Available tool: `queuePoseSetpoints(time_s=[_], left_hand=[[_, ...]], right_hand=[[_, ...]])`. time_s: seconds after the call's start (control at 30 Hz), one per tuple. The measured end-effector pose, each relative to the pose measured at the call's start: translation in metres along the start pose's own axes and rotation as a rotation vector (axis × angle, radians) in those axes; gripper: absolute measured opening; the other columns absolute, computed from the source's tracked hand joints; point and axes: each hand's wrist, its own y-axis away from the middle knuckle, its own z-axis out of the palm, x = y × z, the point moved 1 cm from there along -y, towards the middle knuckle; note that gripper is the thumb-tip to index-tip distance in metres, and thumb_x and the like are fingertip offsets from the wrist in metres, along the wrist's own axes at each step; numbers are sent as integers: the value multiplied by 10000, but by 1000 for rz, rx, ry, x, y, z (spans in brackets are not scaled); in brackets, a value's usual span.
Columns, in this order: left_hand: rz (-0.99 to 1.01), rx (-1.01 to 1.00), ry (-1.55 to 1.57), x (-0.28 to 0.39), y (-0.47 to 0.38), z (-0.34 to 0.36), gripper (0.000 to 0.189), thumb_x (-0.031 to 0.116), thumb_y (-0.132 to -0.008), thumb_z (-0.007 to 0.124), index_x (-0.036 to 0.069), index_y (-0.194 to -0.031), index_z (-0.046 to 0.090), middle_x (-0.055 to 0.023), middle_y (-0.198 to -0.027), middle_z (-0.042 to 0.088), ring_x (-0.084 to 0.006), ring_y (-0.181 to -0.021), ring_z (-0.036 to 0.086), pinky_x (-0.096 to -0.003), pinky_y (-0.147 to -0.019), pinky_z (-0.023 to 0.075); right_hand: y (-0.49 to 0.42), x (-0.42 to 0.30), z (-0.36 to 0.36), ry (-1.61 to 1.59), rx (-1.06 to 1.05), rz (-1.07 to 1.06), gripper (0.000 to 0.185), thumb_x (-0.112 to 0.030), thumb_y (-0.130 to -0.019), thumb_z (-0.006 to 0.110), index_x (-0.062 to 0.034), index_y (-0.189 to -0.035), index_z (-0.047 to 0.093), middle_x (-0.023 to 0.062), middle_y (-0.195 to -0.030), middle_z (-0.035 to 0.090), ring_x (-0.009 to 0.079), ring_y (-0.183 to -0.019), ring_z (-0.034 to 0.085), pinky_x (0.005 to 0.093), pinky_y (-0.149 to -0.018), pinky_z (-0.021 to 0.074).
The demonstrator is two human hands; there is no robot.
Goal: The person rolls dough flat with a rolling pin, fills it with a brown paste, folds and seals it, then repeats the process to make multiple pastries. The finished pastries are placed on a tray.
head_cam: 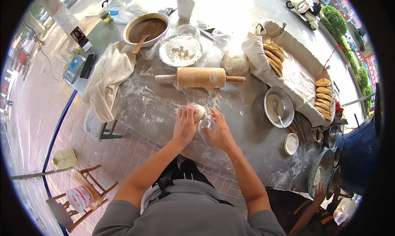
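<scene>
A ball of dough (199, 112) is held in my left hand (186, 124), just above the floured worktop (243, 124). My right hand (219, 129) is close by on the right, fingers apart, with nothing in it. Beyond both hands a thick wooden rolling pin (201, 77) lies crosswise. Behind the pin stands a bowl of flour (180, 50). To that bowl's right is a pale, rounded mass under clear plastic (235, 62). A bowl of brown paste (147, 30) with a wooden spatula (140, 44) sits at the back left.
A cloth-lined basket (296, 81) holds flatbreads at right. Near it stand a metal bowl with a spoon (279, 107) and a small flour bowl (291, 143). A cloth (108, 78) hangs over the left edge. Another person's hand (320, 191) is at lower right, by metal pans.
</scene>
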Motion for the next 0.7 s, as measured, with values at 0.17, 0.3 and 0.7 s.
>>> queuePoseSetpoints(time_s=[0.17, 0.3, 0.7], left_hand=[[228, -263, -159, 6, 3, -7, 427, 340, -822, 686, 66, -1105, 522, -139, -1212, 506, -328, -1137, 476, -470, -994, 352], [246, -216, -145, 12, -25, 25, 599, 497, -872, 577, 24, -1228, 489, -175, -1305, 472, -359, -1216, 434, -497, -1042, 316], [214, -415, -421, 16, -20, 83, 956, 709, -841, 435, 3, -1464, 269, -200, -1513, 272, -349, -1415, 225, -537, -1138, 181]], right_hand=[[-28, 4, -63, 83, 134, -18, 416, -45, -853, 619, -15, -1253, 509, 134, -1270, 523, 270, -1110, 538, 359, -897, 469], [-68, 24, -88, 282, 205, -17, 348, -26, -828, 598, 16, -1171, 552, 142, -1192, 567, 309, -1082, 541, 394, -911, 446], [-148, 84, -64, 789, -4, -131, 241, -95, -705, 656, -27, -931, 605, 116, -996, 633, 284, -1028, 557, 406, -901, 405]])
